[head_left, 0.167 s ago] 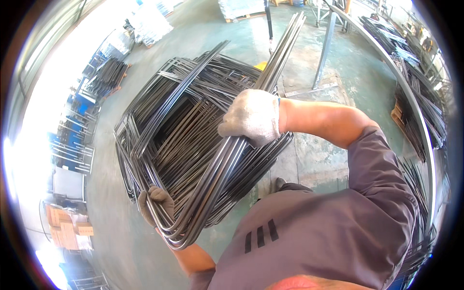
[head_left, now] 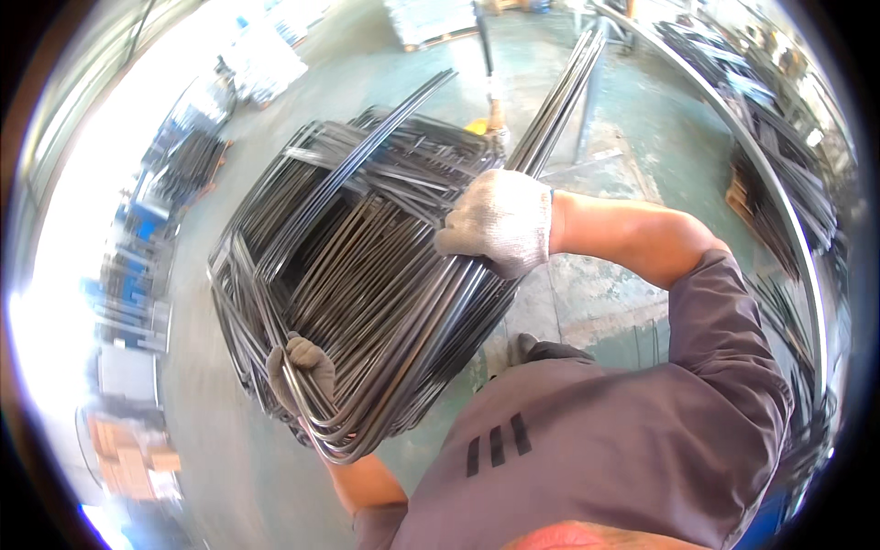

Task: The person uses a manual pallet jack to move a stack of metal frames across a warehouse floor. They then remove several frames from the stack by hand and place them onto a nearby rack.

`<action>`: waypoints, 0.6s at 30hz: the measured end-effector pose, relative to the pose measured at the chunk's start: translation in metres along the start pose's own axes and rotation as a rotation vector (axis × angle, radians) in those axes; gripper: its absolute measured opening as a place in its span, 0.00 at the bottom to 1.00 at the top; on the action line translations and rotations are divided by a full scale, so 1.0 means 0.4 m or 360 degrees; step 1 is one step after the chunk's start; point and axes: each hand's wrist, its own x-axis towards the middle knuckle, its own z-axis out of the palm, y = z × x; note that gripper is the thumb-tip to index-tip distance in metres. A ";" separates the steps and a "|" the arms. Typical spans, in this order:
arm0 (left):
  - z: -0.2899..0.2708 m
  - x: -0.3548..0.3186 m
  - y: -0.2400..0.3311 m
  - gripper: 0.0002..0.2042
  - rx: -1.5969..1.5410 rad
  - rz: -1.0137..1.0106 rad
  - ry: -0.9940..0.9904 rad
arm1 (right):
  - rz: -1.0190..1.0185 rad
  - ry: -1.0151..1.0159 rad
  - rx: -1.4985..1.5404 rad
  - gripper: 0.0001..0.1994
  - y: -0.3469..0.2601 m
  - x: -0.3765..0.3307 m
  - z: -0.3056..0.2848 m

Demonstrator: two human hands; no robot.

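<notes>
A bundle of bent steel tubes (head_left: 417, 344), dark and shiny with rounded corners, slants from lower left to upper right in front of me. My right hand (head_left: 500, 223), in a pale knit glove, is closed around its long side. At the bundle's near bent end, my left hand (head_left: 302, 374) wears a darker-looking glove and has its fingers curled over the tubes. Beneath and beyond lies a large stack of similar bent tubes (head_left: 344, 247), crossed in layers. Whether the held bundle rests on that stack cannot be made out.
A long metal rail (head_left: 765, 156) curves along the right side, with piles of dark tubes (head_left: 793, 174) on a pallet behind it. Wrapped pallet goods (head_left: 431, 20) stand at the back. Cardboard boxes (head_left: 124, 449) and metal frames (head_left: 133, 284) line the left.
My right hand and the upper part of the bundle have shifted right relative to the stack. The left hand keeps its hold at the bent end. The whole view has shifted slightly.
</notes>
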 end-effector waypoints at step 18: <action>0.308 0.069 -1.062 0.09 -0.4145 -0.2877 0.1598 | 0.0797 0.0018 -0.0678 0.13 0.094 -0.909 -0.727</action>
